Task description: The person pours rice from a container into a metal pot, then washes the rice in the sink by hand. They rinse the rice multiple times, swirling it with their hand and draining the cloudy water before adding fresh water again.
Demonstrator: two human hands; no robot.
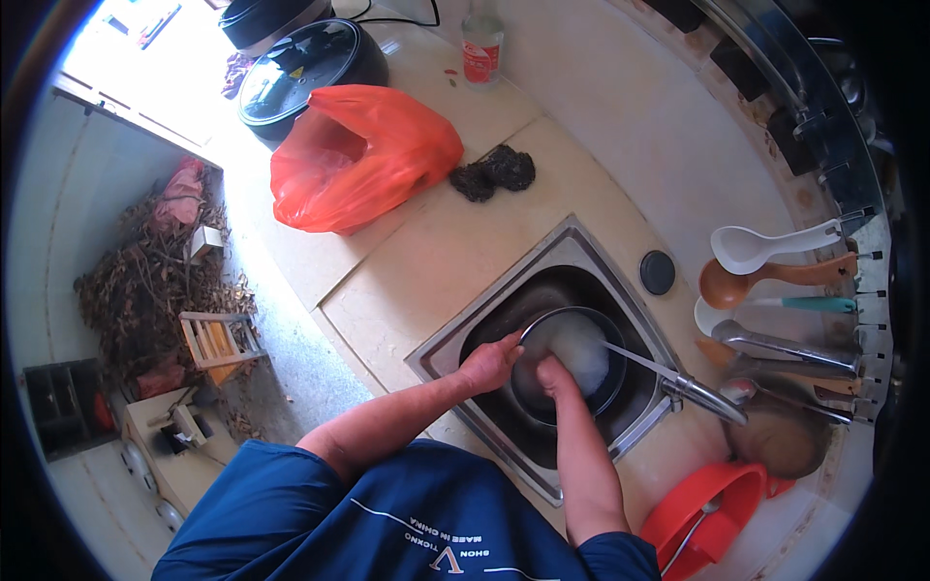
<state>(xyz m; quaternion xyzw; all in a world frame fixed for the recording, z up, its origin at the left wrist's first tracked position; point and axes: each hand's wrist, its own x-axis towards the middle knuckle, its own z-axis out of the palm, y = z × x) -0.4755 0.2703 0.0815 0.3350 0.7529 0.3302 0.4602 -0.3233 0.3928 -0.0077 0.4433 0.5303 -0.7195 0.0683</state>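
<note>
A dark round pot (617, 385) with cloudy water in it sits in the stainless steel sink (443, 345). Water runs into it from the metal faucet (708, 398). My left hand (492, 364) grips the pot's rim on the left side. Inside the pot, my right hand (554, 375) is partly under the cloudy water; its fingers are hidden, so whether it holds anything cannot be told. A round black sink stopper (657, 272) lies on the counter beyond the sink's rim.
On the counter lie a red plastic bag (370, 160) and dark scouring pads (501, 173). Behind stand a lidded black pan (301, 69) and a glass bottle (482, 47). Ladles (734, 283) hang at the right above a red basin (697, 508). A small wooden chair (221, 341) stands on the floor.
</note>
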